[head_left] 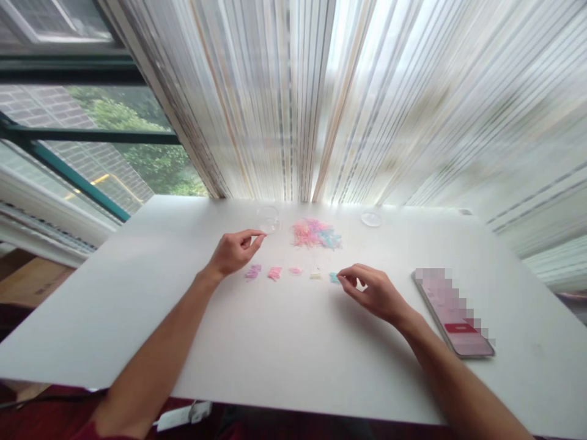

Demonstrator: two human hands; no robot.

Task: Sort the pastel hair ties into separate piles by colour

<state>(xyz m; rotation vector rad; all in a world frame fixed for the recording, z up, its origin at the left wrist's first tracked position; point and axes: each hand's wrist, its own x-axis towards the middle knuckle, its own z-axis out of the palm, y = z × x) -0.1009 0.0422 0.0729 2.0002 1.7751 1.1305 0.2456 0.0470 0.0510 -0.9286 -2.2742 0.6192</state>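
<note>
My left hand hovers over the table with thumb and forefinger pinched, just in front of a clear round dish; anything between its fingertips is too small to make out. My right hand is also pinched, its fingertips at a small cluster of blue pieces; whether it grips one is hidden. Leftward from there run small groups of yellow pieces, pale pink pieces, deeper pink pieces and purple pieces. Behind this row spreads a mixed heap of thin pastel pieces.
A clear round lid or dish lies toward the back right. On the right, a phone rests beside my forearm. The white table meets striped curtains at its far edge. Below the front edge is a white power strip.
</note>
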